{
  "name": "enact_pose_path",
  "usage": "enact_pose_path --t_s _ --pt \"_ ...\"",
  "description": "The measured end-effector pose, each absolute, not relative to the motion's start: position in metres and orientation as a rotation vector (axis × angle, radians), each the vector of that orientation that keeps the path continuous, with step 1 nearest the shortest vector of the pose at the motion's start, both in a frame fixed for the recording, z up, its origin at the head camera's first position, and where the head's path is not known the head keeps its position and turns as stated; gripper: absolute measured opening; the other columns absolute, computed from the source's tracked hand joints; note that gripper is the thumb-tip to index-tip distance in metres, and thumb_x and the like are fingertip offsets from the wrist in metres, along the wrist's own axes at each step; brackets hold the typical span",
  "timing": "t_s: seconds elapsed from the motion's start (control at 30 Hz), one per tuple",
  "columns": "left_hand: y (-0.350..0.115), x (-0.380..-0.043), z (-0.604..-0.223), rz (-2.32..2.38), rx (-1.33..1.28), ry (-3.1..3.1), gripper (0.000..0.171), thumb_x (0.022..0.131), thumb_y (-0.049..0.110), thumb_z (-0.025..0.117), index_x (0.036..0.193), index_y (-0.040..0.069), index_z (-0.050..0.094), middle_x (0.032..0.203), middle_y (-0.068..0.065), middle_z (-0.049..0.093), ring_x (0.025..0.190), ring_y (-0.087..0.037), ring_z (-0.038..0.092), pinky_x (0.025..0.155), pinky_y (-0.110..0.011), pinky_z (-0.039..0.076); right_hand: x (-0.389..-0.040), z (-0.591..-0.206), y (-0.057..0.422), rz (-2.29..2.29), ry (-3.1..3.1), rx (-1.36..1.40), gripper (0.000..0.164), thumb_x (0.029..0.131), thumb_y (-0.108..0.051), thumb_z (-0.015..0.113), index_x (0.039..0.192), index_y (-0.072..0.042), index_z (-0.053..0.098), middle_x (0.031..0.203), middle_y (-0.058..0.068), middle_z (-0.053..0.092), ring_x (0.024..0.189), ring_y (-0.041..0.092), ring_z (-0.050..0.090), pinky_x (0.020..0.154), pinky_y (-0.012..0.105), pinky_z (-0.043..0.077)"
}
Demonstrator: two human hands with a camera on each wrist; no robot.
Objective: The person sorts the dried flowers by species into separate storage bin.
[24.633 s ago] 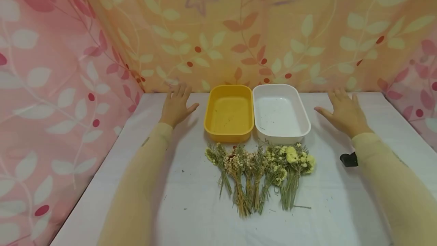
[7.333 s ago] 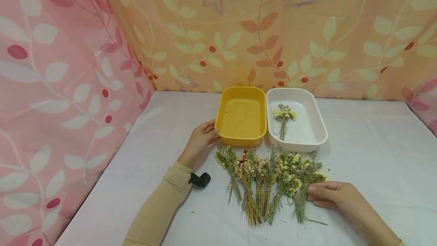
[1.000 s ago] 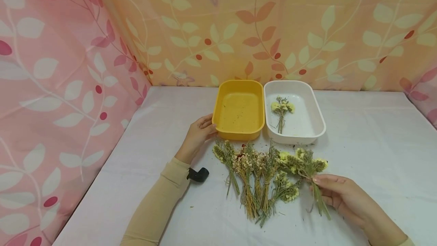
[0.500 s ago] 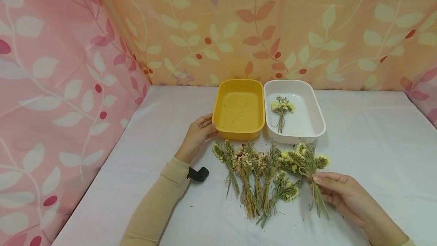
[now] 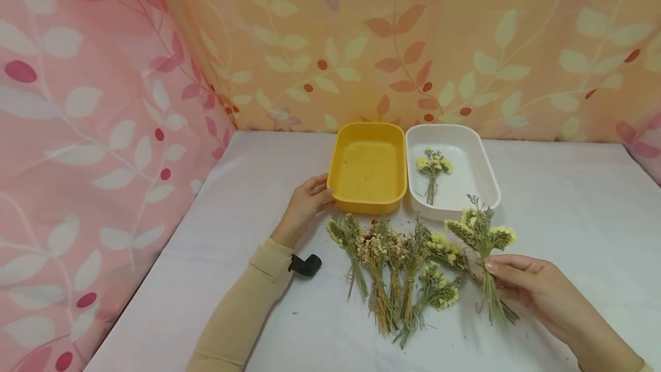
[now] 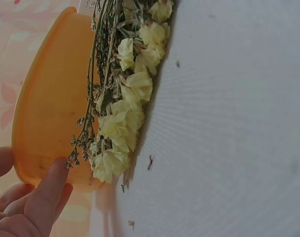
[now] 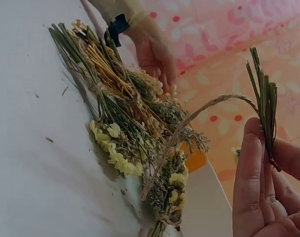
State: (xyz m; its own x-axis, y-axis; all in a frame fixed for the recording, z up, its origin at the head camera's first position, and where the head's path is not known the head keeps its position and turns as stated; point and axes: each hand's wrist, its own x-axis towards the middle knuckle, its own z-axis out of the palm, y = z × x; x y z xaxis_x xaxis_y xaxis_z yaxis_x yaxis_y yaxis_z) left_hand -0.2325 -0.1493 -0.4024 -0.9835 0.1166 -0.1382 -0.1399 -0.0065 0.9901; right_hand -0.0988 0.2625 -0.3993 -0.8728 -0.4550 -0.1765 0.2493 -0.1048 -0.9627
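In the head view my right hand [image 5: 542,289] pinches a bunch of yellow dried flowers [image 5: 480,231] by its stems, heads up, in front of the white tray's near right corner. In the right wrist view the stems [image 7: 268,106] stand between thumb and fingers, with a loose twine end [image 7: 199,111]. My left hand [image 5: 306,205] touches the near left corner of the yellow tray [image 5: 338,202] with mostly straight fingers. Several tied dried bunches [image 5: 379,251] lie in a row before the trays. Another yellow bunch [image 5: 432,168] lies inside the white tray [image 5: 488,188].
The two trays stand side by side near the patterned back curtain [image 5: 289,27]. A pink patterned curtain [image 5: 93,131] hangs on the left. Small plant bits lie on the white tablecloth [image 5: 310,332]. A black device [image 5: 306,266] sits at the left wrist.
Earlier both hands lay spread beside the trays; later a bunch appeared in the white tray. Since then my right hand has raised another yellow bunch off the row. My left hand stays at the yellow tray.
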Motion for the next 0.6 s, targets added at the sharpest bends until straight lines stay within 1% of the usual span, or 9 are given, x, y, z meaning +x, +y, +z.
enact_pose_path --t_s 0.27,0.43,0.6 --pt "-0.149 -0.231 -0.402 2.079 -0.038 2.121 0.053 0.101 0.009 0.057 0.151 0.007 0.041 0.149 -0.017 0.051 0.128 -0.034 0.058 0.102 -0.04 0.055 -0.119 -0.381 0.267 -1.978 1.874 -0.238 0.037 0.105 -0.003 0.045 0.109 -0.021 0.076 0.099 -0.009 0.076 0.087 0.006 0.071 0.076 0.023 0.061" --pt "-0.149 -0.23 -0.402 2.087 -0.021 2.108 0.053 0.101 0.009 0.057 0.151 0.007 0.041 0.149 -0.018 0.051 0.129 -0.034 0.058 0.103 -0.041 0.054 -0.132 -0.372 0.266 -1.928 1.951 -0.196 0.033 0.104 -0.006 0.048 0.106 -0.023 0.077 0.097 -0.01 0.075 0.085 0.006 0.07 0.075 0.023 0.061" --pt "-0.149 -0.229 -0.403 2.091 -0.005 2.105 0.053 0.101 0.009 0.056 0.152 0.006 0.04 0.149 -0.018 0.05 0.129 -0.036 0.057 0.103 -0.042 0.054 -0.145 -0.362 0.265 -1.902 2.002 -0.231 0.031 0.104 -0.007 0.05 0.107 -0.021 0.077 0.097 -0.01 0.075 0.083 0.006 0.07 0.074 0.022 0.061"
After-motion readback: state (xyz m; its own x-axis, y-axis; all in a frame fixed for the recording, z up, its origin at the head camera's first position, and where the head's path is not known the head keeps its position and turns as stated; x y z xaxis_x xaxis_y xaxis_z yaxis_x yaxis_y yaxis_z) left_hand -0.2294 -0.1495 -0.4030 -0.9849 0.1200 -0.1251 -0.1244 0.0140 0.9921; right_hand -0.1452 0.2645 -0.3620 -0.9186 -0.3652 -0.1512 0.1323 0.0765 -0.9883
